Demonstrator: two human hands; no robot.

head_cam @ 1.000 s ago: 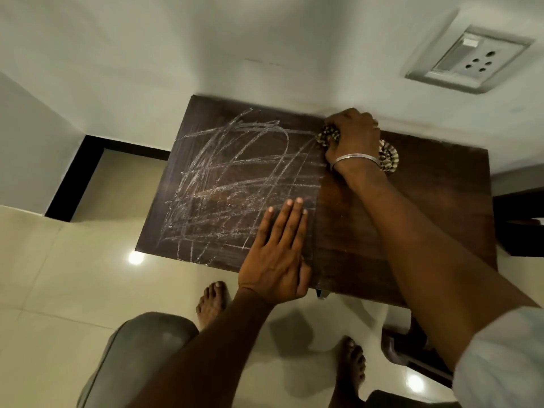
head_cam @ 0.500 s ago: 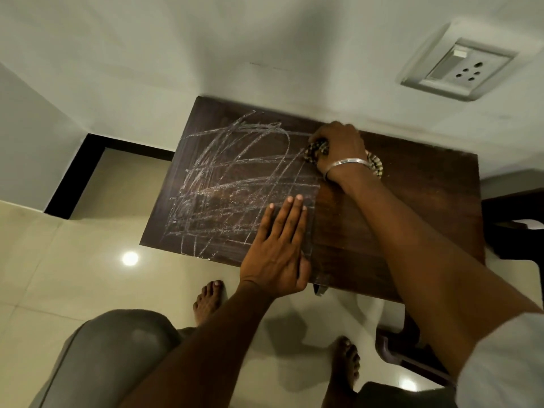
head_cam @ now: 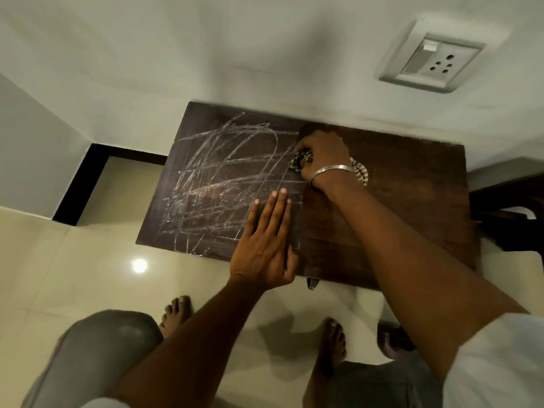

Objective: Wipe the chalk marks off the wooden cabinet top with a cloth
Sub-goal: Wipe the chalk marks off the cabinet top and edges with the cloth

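On the cabinet top (head_cam: 412, 201), the right hand (head_cam: 323, 154), fingers gripping the cloth (head_cam: 360, 172), has wiped nearer along the chalk marks (head_cam: 223, 184); the left hand (head_cam: 265, 245) stays flat.

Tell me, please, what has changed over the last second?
The right hand, gripping the cloth, slid slightly left and toward the person, to the edge of the chalk marks. The left hand stayed flat on the cabinet top; the marks look unchanged.
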